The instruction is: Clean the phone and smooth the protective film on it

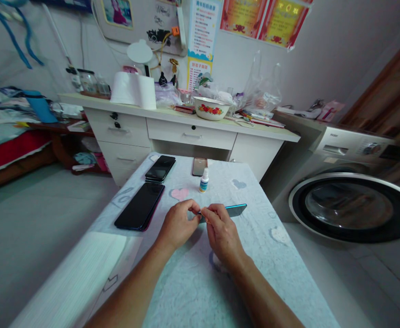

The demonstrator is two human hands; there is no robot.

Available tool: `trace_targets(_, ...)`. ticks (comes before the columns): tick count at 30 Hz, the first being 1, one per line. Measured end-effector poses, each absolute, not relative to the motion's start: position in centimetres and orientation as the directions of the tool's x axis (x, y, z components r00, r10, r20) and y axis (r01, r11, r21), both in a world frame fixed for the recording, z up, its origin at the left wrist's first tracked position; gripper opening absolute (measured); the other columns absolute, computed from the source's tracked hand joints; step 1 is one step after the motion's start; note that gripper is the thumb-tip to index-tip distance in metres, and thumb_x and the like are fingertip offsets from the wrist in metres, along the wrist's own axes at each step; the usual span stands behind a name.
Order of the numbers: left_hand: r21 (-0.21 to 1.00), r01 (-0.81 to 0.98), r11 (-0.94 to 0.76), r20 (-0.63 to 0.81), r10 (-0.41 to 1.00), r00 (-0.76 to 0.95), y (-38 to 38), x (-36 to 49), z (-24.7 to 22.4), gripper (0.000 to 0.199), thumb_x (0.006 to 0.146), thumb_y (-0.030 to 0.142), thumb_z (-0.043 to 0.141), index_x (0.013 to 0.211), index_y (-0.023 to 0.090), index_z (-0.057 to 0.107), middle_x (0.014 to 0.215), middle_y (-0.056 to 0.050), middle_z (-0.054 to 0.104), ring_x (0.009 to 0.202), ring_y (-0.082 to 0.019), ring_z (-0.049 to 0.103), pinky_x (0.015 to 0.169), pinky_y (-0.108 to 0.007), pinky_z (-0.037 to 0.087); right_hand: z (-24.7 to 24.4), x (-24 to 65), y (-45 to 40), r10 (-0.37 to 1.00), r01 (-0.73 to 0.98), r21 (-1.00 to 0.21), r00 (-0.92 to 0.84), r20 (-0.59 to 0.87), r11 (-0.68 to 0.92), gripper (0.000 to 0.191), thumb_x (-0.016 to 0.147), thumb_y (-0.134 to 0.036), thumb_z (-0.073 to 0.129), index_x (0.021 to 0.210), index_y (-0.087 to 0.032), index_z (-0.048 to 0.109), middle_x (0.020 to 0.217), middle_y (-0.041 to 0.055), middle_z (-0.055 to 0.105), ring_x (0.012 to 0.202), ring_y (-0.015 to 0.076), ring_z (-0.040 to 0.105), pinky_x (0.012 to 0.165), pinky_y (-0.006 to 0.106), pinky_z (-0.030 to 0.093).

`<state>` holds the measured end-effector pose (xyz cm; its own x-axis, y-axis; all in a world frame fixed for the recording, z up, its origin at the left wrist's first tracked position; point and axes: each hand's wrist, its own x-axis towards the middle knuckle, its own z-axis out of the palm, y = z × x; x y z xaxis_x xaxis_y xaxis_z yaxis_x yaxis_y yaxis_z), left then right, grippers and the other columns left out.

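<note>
The left hand (178,224) and right hand (223,230) are meeting over the cloth-covered table (186,282), their fingertips closing in pinches almost together; exactly what each is gripping cannot be told. The blue-edged phone (237,210) is lying at the fingertips, partly hidden behind the right hand and extending beyond it to the right. Left of the left hand, a large dark phone (141,206) is resting screen up; a stack of dark phones (161,168) is sitting just beyond it. Straight ahead of the hands, a small spray bottle (204,181) (white-capped, blue-labelled) is standing upright, with another phone (199,166) lying behind. Farther off, a floral bowl (211,109) is resting on the white desk (172,119).
</note>
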<state>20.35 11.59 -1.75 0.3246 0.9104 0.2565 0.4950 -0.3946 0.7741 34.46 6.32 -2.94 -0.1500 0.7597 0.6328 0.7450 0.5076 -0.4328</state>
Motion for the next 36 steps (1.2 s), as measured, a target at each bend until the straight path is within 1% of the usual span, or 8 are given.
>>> trace_targets(3,0.764,0.509,-0.397,0.257,0.910,0.324,11.6,20.3,-1.7,0.006,0.071,0.015,0.056,0.075,0.019,0.060,0.078,0.001,0.066,0.078,-0.015,0.061,0.073,-0.025,0.043,-2.8,34.7,6.3,0.764,0.757,-0.426,-0.147,0.628,0.496,0.033,0.085,-0.006,0.040,0.109,-0.017,0.059,0.100,0.0080,0.052,0.085,0.0142,0.056,0.076,0.024,0.049)
trace_targets(6,0.749,0.533,-0.394,0.253,0.913,0.320,11.5,20.3,-1.7,0.006,0.072,0.017,0.057,0.077,0.019,0.060,0.079,0.001,0.066,0.075,-0.014,0.060,0.070,-0.025,0.042,-2.7,35.5,6.3,0.762,0.782,-0.424,-0.098,0.641,0.457,0.033,0.082,-0.005,0.041,0.106,-0.017,0.061,0.098,0.0076,0.053,0.084,0.0143,0.056,0.076,0.024,0.049)
trace_targets(11,0.738,0.567,-0.367,0.225,0.925,0.305,11.5,20.4,-1.5,0.007,0.071,0.018,0.058,0.078,0.019,0.059,0.081,0.002,0.066,0.065,-0.012,0.056,0.064,-0.023,0.040,-2.7,37.6,6.4,0.776,0.832,-0.443,0.024,0.630,0.334,0.029,0.079,-0.006,0.045,0.098,-0.019,0.063,0.095,0.0060,0.055,0.082,0.0150,0.056,0.074,0.026,0.048)
trace_targets(15,0.734,0.571,-0.367,0.225,0.925,0.306,11.4,20.3,-1.3,0.006,0.072,0.019,0.057,0.078,0.019,0.059,0.082,0.002,0.066,0.062,-0.011,0.054,0.061,-0.023,0.040,-2.7,39.3,6.6,0.756,0.854,-0.461,0.134,0.641,0.239,0.025,0.079,-0.009,0.046,0.093,-0.018,0.064,0.093,0.0058,0.055,0.081,0.0152,0.057,0.074,0.027,0.049)
trace_targets(19,0.739,0.566,-0.365,0.223,0.926,0.305,11.3,20.4,-1.2,0.006,0.072,0.019,0.056,0.077,0.019,0.058,0.081,0.002,0.066,0.061,-0.011,0.053,0.061,-0.022,0.039,-2.6,40.7,6.7,0.724,0.879,-0.453,0.216,0.655,0.147,0.023,0.079,-0.011,0.046,0.090,-0.018,0.065,0.090,0.0053,0.056,0.079,0.0152,0.057,0.073,0.028,0.048)
trace_targets(24,0.746,0.566,-0.351,0.212,0.931,0.298,11.4,20.4,-1.1,0.006,0.071,0.018,0.056,0.077,0.019,0.059,0.082,0.002,0.066,0.060,-0.011,0.052,0.062,-0.023,0.040,-2.7,41.6,6.9,0.690,0.890,-0.450,0.279,0.668,0.076,0.022,0.080,-0.014,0.046,0.088,-0.017,0.066,0.089,0.0054,0.057,0.076,0.0152,0.058,0.071,0.028,0.048)
trace_targets(30,0.750,0.558,-0.355,0.215,0.929,0.301,11.4,20.4,-1.2,0.005,0.071,0.018,0.056,0.076,0.019,0.058,0.079,0.003,0.065,0.061,-0.011,0.053,0.061,-0.022,0.039,-3.0,42.2,7.1,0.680,0.892,-0.449,0.303,0.668,0.044,0.021,0.081,-0.016,0.047,0.089,-0.018,0.066,0.090,0.0054,0.058,0.078,0.0157,0.058,0.073,0.028,0.048)
trace_targets(36,0.752,0.554,-0.358,0.220,0.928,0.302,11.4,20.4,-1.3,0.006,0.072,0.018,0.055,0.077,0.019,0.058,0.080,0.003,0.065,0.063,-0.011,0.054,0.061,-0.023,0.039,-2.9,41.9,7.0,0.679,0.882,-0.460,0.278,0.679,0.098,0.016,0.085,-0.020,0.049,0.087,-0.018,0.065,0.090,0.0061,0.057,0.078,0.0157,0.058,0.071,0.028,0.049)
